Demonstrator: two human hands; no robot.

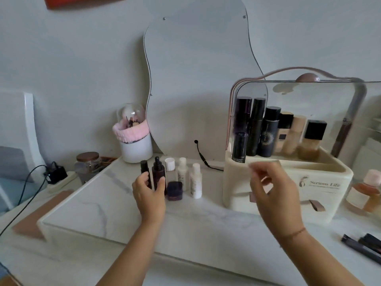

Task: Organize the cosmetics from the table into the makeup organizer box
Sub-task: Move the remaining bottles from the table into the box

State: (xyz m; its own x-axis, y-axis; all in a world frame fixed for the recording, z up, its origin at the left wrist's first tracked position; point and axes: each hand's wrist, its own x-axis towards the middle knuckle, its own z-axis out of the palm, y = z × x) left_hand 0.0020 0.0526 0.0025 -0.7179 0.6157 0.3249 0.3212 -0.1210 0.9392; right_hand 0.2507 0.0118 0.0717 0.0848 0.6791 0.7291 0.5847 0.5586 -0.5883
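A cream makeup organizer box [321, 182] with a raised clear lid stands at the right and holds several dark and beige bottles [270, 133]. Left of it, small bottles stand on the marble tabletop: a slim black tube [144, 166], a dark dropper bottle [158, 170], a clear bottle with a white cap [170, 168], two white bottles [195, 180] and a dark jar [174, 190]. My left hand [149, 195] has its fingers around the slim black tube and touches the dropper bottle. My right hand [272, 193] hovers blurred in front of the box, fingers apart, holding nothing.
A wavy mirror [195, 79] leans on the wall behind the bottles. A white cup with a pink band [134, 141] stands at the back left, a glass jar [87, 164] and a cable [31, 182] further left. Dark pens [362, 244] lie at the right edge, an orange bottle [369, 190] beside the box.
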